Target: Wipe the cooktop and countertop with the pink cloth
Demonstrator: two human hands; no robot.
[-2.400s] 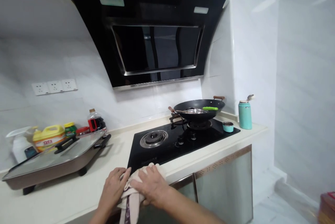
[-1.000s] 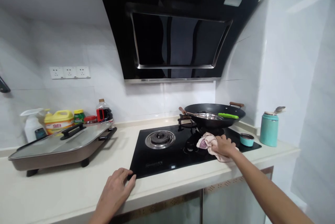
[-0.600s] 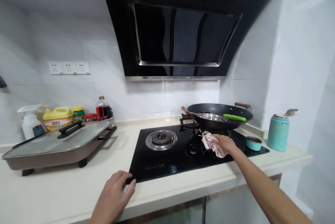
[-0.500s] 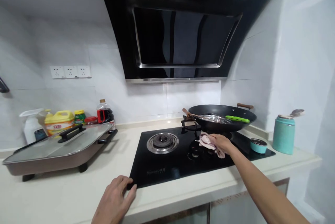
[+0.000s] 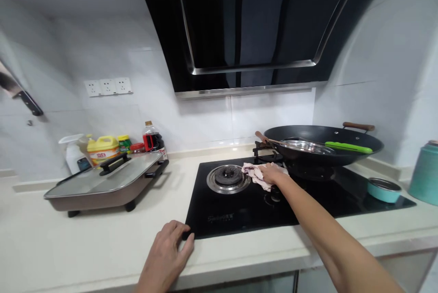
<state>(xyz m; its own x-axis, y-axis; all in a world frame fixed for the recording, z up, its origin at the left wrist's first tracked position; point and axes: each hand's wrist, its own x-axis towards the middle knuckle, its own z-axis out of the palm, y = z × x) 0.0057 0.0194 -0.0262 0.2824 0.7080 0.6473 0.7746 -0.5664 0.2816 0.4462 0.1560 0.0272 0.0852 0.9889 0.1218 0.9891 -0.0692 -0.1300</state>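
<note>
1. The pale pink cloth (image 5: 252, 173) lies bunched on the black gas hob (image 5: 219, 208), against the left burner's (image 5: 228, 176) right edge; the right hand's (image 5: 273, 174) fingers close over it.
2. The left hand (image 5: 167, 248), loosely open, holds nothing, at the hob's near-left corner.
3. The wok (image 5: 308, 159) occupies the right; how much glass is wiped cannot be told.

The hob (image 5: 246, 208) looks glassy and glossy; on it are a dull cloth (image 5: 255, 173) and a matt metal wok (image 5: 321, 160).
</note>
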